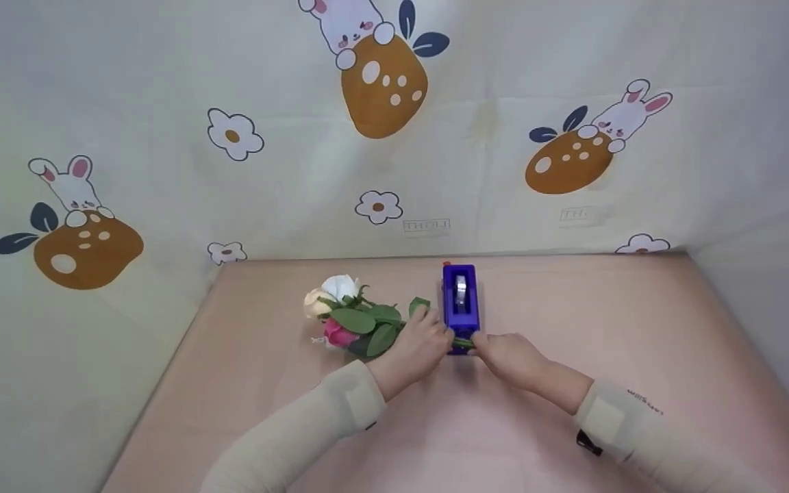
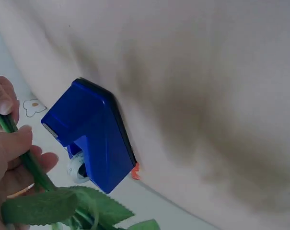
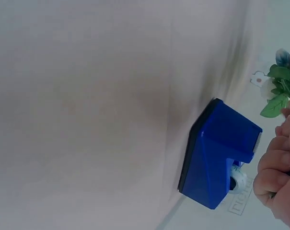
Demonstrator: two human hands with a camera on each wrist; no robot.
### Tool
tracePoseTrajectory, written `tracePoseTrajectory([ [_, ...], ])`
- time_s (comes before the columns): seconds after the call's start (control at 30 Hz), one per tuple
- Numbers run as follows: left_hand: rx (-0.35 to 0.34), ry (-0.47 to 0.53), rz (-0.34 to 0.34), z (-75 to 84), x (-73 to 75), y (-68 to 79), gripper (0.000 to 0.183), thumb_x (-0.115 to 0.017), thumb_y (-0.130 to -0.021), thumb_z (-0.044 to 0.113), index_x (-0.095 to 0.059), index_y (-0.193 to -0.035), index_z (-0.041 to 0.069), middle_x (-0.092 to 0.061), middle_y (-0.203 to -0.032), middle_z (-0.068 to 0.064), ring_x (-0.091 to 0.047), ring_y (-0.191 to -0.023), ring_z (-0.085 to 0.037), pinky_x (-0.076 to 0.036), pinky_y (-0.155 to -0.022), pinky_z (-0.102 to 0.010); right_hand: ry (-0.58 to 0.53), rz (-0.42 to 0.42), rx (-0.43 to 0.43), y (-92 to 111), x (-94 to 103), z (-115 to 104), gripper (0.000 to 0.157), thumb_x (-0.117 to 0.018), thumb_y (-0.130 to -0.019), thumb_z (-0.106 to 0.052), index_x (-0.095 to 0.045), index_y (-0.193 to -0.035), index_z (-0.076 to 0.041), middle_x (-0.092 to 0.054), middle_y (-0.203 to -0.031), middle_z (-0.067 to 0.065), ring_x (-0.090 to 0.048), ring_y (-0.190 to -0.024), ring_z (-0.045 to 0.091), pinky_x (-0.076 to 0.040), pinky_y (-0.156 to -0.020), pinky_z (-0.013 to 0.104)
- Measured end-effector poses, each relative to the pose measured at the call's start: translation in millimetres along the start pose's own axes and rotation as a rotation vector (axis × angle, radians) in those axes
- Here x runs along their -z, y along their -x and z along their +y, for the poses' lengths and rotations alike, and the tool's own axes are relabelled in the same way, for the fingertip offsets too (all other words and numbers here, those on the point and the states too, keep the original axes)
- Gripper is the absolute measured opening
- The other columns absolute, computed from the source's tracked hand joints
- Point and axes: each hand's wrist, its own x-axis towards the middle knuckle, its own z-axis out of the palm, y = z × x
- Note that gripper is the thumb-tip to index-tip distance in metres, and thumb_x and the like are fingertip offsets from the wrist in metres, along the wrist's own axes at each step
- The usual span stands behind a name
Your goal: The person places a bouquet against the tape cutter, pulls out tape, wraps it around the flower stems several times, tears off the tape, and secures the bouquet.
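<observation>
A bouquet of flowers [image 1: 353,320] with white, cream and pink blooms and green leaves lies sideways, heads to the left. My left hand [image 1: 422,346] grips its green stems [image 2: 34,171] below the leaves. At the stem ends, my right hand [image 1: 514,357] has its fingers curled round them. Directly behind the stems, on the table, is a blue tape dispenser [image 1: 464,319] holding a roll of clear tape [image 1: 461,290]. In the head view the stems cross over its near end. Both wrist views show the dispenser from the side, with the hands raised above the tabletop.
A pinkish table [image 1: 504,445] reaches back to a pale wall cloth [image 1: 285,205] printed with rabbits and flowers. An orange-red bit [image 2: 135,171] shows at the dispenser's far end. Under the right sleeve hangs a small black piece [image 1: 588,443].
</observation>
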Motion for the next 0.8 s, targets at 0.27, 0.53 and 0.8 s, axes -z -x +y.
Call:
tracePoseTrajectory([
  [0.27, 0.006, 0.087, -0.098, 11.5, -18.9, 3.6, 0.011, -0.064, -0.081, 0.030, -0.068, -0.082, 0.020, -0.067, -0.079, 0.007, -0.045, -0.075, -0.013, -0.032, -0.078, -0.031, -0.075, -0.115, 0.009, 4, -16.9, 2, 0.021, -0.057, -0.090, -0.026, -0.045, -0.088, -0.009, -0.053, -0.058, -0.001, -0.041, -0.046, 0.008, -0.038, -0.043, 0.023],
  [0.53, 0.023, 0.062, -0.145, 29.7, -42.8, 3.6, 0.015, -0.061, -0.082, 0.034, -0.066, -0.079, 0.021, -0.066, -0.077, 0.007, -0.046, -0.077, -0.013, -0.032, -0.076, -0.030, -0.020, -0.083, 0.079, 16, -36.8, 10, 0.014, -0.054, -0.090, -0.019, -0.054, -0.096, -0.006, -0.057, -0.072, 0.003, -0.054, -0.059, 0.017, -0.045, -0.052, 0.029],
  [0.8, 0.045, -0.008, -0.204, 40.6, -49.4, -0.4, 0.011, -0.058, -0.086, 0.026, -0.065, -0.081, 0.020, -0.064, -0.078, 0.006, -0.045, -0.076, -0.014, -0.033, -0.073, -0.029, 0.304, 0.051, 0.177, 20, -43.7, 9, 0.025, -0.063, -0.082, -0.020, -0.061, -0.099, -0.002, -0.059, -0.076, 0.006, -0.054, -0.065, 0.018, -0.045, -0.055, 0.029],
])
